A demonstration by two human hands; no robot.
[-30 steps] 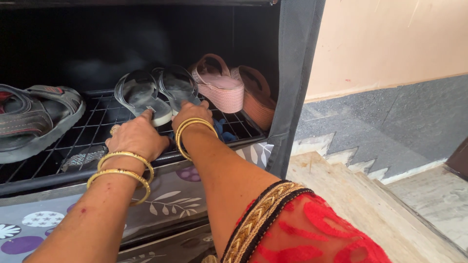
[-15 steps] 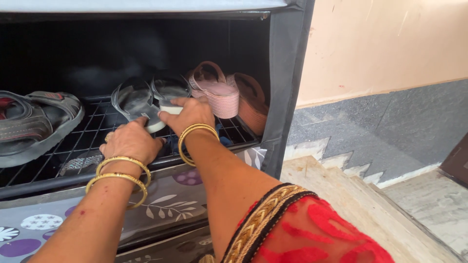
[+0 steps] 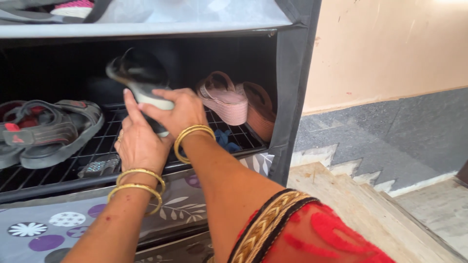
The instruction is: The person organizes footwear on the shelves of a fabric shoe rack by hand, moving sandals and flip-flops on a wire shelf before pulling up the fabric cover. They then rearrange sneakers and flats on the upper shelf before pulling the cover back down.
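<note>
Sandals (image 3: 141,80) now lifted off rack shelf (image 3: 92,146)

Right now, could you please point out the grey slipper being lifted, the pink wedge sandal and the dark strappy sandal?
grey slipper (image 3: 139,73): head view, on its blurred upper.
pink wedge sandal (image 3: 225,103): head view, on its ribbed sole side.
dark strappy sandal (image 3: 53,131): head view, on its straps.

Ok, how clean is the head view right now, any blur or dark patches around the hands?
Head view: the grey slipper held by both hands is smeared with motion blur; the right hand and left hand are fairly sharp; the back of the shoe rack is in deep shadow; the wall at right is brightly lit.
</note>
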